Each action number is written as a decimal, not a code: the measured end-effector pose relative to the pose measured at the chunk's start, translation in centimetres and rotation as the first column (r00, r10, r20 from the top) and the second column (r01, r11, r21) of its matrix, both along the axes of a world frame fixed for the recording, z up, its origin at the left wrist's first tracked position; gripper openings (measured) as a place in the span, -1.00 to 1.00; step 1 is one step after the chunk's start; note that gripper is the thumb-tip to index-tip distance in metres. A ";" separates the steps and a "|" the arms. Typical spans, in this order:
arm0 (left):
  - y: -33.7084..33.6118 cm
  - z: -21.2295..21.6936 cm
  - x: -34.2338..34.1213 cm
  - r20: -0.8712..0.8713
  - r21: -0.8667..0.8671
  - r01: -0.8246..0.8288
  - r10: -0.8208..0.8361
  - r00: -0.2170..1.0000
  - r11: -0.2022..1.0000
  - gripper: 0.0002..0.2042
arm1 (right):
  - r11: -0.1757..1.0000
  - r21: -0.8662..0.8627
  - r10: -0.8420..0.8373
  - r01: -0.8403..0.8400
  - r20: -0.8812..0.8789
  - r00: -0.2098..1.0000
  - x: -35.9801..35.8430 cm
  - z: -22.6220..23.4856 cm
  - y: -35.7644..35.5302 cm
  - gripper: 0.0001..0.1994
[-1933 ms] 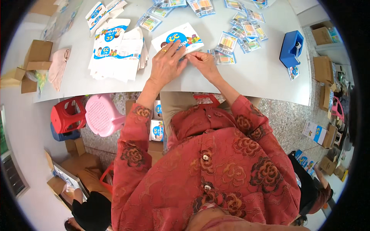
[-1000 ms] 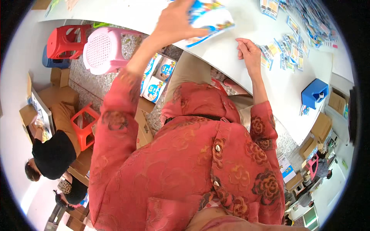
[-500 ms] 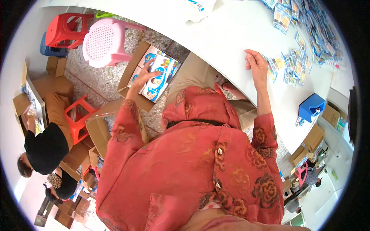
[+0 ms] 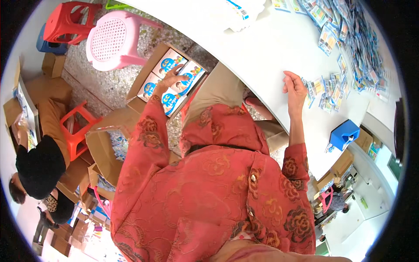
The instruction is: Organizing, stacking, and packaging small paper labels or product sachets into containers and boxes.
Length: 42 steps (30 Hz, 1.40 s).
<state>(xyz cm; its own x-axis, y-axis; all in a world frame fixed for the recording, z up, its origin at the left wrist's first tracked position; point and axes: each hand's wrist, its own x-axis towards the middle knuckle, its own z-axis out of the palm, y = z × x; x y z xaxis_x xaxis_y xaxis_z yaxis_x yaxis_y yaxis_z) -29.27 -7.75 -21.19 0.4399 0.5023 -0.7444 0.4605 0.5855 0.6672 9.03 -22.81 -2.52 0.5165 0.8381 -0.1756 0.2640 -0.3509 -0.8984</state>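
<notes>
The big change is down by the floor. A moment ago the left hand (image 4: pixel 172 75) was up over the white table (image 4: pixel 262 52), holding a flat blue and white packet. Now that hand is low, inside the open cardboard box (image 4: pixel 144 74) that sits on the speckled floor beside the table. The packet has gone into the box, so one more packet is packed away.

Start close to the box. The left hand rests on top of the blue and white packets (image 4: pixel 185 70) that fill it. The fingers are spread out flat on the top packet, not wrapped around it. So the hand looks let go, just pressing or patting the packet in place. The packet lies right under the fingertips, touching them.

A bit past the box, the pink stool (image 4: pixel 111 39) stands on the floor. Behind it is a red stool (image 4: pixel 65 19).

Across from the box, up on the table, the right hand (image 4: pixel 294 87) rests near the table edge. Its fingers are bent lightly and touch the table top. It holds nothing that I can see. Just beside its fingers lie some small packets (image 4: pixel 321 91). Farther from the box, a blue holder (image 4: pixel 345 133) stands on the table.
</notes>
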 end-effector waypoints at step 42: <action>0.2 0.6 0.6 -0.234 0.363 0.187 -0.105 0.967 0.913 -0.10 | 0.988 0.112 0.034 -0.108 0.521 0.853 -2.4 -1.3 0.0 -0.86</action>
